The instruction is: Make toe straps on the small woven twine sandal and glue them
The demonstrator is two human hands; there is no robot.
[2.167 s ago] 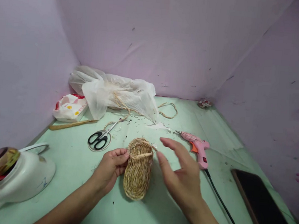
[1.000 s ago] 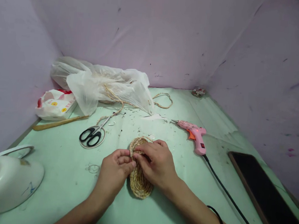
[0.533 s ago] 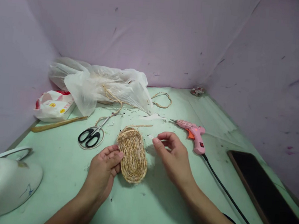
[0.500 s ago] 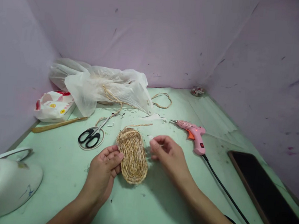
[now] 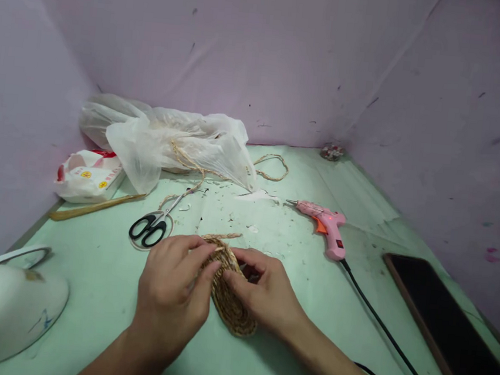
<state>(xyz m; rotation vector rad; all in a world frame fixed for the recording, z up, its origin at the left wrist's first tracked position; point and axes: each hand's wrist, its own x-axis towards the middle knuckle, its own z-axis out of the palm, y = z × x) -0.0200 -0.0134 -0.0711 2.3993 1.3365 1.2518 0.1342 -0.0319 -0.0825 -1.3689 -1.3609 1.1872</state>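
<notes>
An oval mat of coiled straw rope [image 5: 233,311] is tilted between my two hands above the green table. My right hand [image 5: 262,286] grips its right edge, thumb on the near face and fingers behind. At the upper left edge, my left hand [image 5: 175,292] is closed with thumb and forefinger pinching the mat's rim; its other fingertips are hidden. A short free end of the rope [image 5: 227,235] sticks out to the right from the top of the mat.
Black-handled scissors [image 5: 154,226] lie to the left, a pink glue gun [image 5: 328,223] with its black cord to the right. A phone [image 5: 444,324] lies at the far right, a white vessel [image 5: 12,312] at the lower left. Behind are plastic bags [image 5: 184,137] and more rope [image 5: 273,166].
My right hand has come in from the right and taken hold of the mat. My left hand has moved up to its top edge, and the mat has shifted nearer and tilted.
</notes>
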